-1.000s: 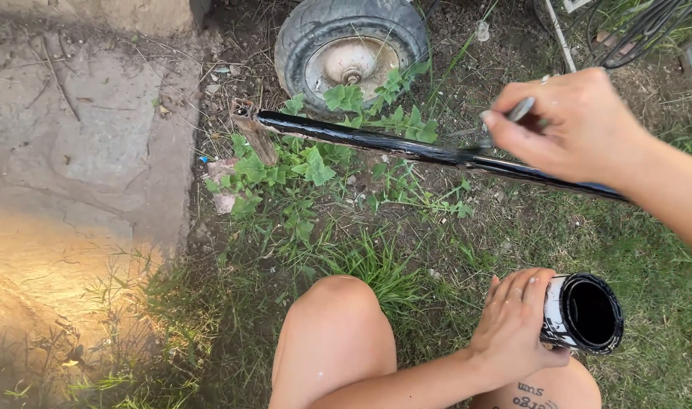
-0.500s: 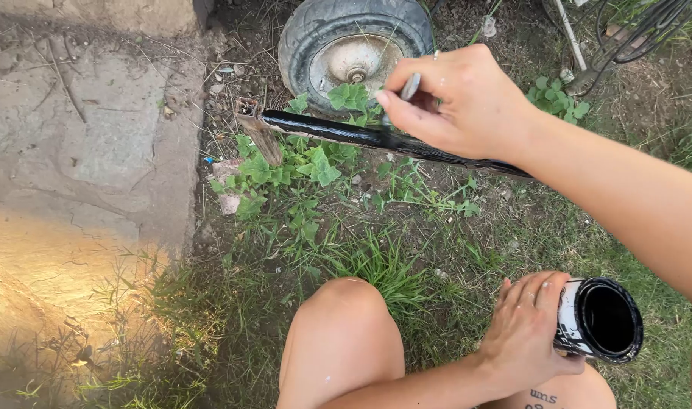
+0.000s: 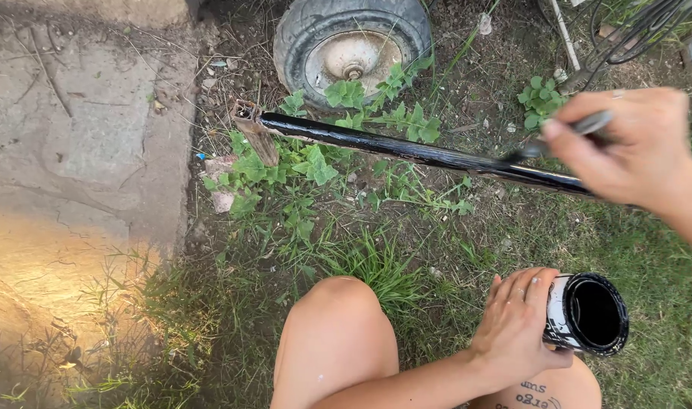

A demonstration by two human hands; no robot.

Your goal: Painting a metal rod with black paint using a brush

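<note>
Pinching a thin, light paintbrush (image 3: 581, 129), right hand (image 3: 634, 144) strokes the wet, slippery black metal bar (image 3: 406, 150) below its fingers; left hand (image 3: 516, 326) wraps the open paint can (image 3: 588, 314) sidewall, fingers closed.

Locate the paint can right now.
In the head view the paint can sits at lower right, tipped toward the camera, gripped by the left hand over the grass, below the black-painted bar.
</note>
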